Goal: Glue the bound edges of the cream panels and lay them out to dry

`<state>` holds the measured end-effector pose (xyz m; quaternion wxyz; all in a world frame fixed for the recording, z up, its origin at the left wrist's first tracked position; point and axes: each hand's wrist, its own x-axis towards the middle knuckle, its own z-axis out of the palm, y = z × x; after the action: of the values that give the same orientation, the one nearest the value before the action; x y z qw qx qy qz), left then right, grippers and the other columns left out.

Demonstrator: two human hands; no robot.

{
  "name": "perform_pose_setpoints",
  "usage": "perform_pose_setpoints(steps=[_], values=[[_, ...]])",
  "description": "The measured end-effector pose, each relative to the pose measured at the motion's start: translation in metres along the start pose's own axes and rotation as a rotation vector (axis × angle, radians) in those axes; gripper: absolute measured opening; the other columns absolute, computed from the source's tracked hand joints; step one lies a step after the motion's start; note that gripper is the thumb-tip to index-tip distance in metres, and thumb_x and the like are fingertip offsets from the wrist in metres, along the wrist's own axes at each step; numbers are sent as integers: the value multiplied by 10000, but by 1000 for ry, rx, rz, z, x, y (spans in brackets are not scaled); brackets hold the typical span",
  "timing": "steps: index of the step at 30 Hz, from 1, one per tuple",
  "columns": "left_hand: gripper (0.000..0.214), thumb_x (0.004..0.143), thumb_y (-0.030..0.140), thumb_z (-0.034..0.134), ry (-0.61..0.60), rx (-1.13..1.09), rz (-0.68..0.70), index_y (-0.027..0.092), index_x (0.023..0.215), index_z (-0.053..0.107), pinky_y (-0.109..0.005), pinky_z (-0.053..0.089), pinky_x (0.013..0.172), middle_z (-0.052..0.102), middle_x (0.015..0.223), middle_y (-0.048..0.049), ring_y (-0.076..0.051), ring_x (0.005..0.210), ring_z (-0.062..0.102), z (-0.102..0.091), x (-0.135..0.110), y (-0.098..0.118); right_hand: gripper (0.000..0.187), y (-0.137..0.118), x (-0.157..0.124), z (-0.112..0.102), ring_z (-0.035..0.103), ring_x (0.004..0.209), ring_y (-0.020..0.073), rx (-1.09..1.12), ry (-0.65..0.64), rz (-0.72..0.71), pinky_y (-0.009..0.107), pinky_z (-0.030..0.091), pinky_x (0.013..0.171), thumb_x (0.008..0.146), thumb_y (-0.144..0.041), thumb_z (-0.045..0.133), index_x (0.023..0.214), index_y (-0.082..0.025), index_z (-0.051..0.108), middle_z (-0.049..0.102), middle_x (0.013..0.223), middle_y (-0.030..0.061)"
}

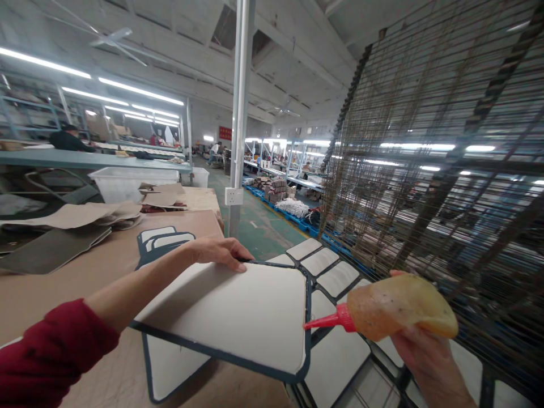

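My left hand [225, 253] grips the far edge of a white panel [229, 311] with a dark blue border and rounded corners, thumb on top. The panel is held tilted above the table. In my right hand [419, 345] is a squeeze bottle of yellowish glue [403, 306], lying sideways with its red nozzle [327, 321] pointing left. The nozzle tip is at the panel's right border; whether it touches I cannot tell. Under the held panel lies another white panel [170, 365] with a dark edge. Several similar small panels [164, 238] are stacked behind my left wrist.
A brown table [199, 224] carries grey-brown sheets [63, 232] at the left. To the right, a wire rack [382, 226] rises, with white panels [335, 277] laid out at its foot. A metal post [238, 113] with a socket stands ahead. White plastic bins [131, 181] and people are farther back.
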<state>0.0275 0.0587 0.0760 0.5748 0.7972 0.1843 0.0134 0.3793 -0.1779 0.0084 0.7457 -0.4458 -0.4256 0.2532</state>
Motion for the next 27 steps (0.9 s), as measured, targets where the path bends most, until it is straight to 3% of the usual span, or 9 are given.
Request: perform_pose_setpoints(steps=[4, 7, 11, 18, 24, 27], values=[[505, 774, 587, 849, 6, -30, -14, 187, 1082, 848, -277, 591, 804, 828, 965, -60, -246, 864, 748, 0, -2, -1, 765, -11, -6, 15, 663, 872, 175, 44, 88, -11, 238, 578, 813, 547, -493, 1008, 1238, -335, 719, 736, 1031, 13], [512, 759, 585, 863, 3, -64, -30, 188, 1081, 849, -276, 591, 798, 828, 946, -56, -244, 846, 746, 2, -4, 1, 803, -18, -10, 27, 609, 878, 162, 63, 95, -65, 198, 562, 785, 483, -526, 1024, 1199, -327, 720, 691, 1042, -7], [517, 748, 586, 870, 3, -66, -34, 183, 1072, 851, -280, 593, 805, 826, 917, -53, -248, 844, 745, 4, -7, 4, 827, -18, -13, 27, 624, 918, 198, 47, 123, -34, 251, 576, 779, 475, -548, 1015, 1209, -319, 710, 691, 1085, 17], [509, 751, 571, 870, 12, -76, -39, 184, 1082, 849, -294, 601, 830, 826, 907, -51, -253, 858, 753, 1, -8, -1, 865, -11, -17, 17, 656, 877, 165, 82, 85, 5, 228, 566, 789, 497, -526, 1020, 1277, -351, 687, 715, 1062, -13], [491, 738, 539, 889, 35, -122, -56, 175, 1066, 852, -323, 608, 849, 826, 912, -77, -272, 862, 764, -2, -7, -6, 864, -11, -17, 19, 709, 841, 267, 69, 91, 19, 408, 619, 796, 453, -584, 1011, 1229, -356, 708, 705, 960, 15], [490, 723, 533, 903, 51, -135, -60, 182, 1061, 852, -330, 612, 853, 830, 944, -82, -274, 867, 768, -3, -7, -7, 862, -11, -18, 20, 715, 872, 272, 52, 94, 12, 403, 615, 806, 435, -617, 1011, 1199, -343, 722, 716, 1003, 31]])
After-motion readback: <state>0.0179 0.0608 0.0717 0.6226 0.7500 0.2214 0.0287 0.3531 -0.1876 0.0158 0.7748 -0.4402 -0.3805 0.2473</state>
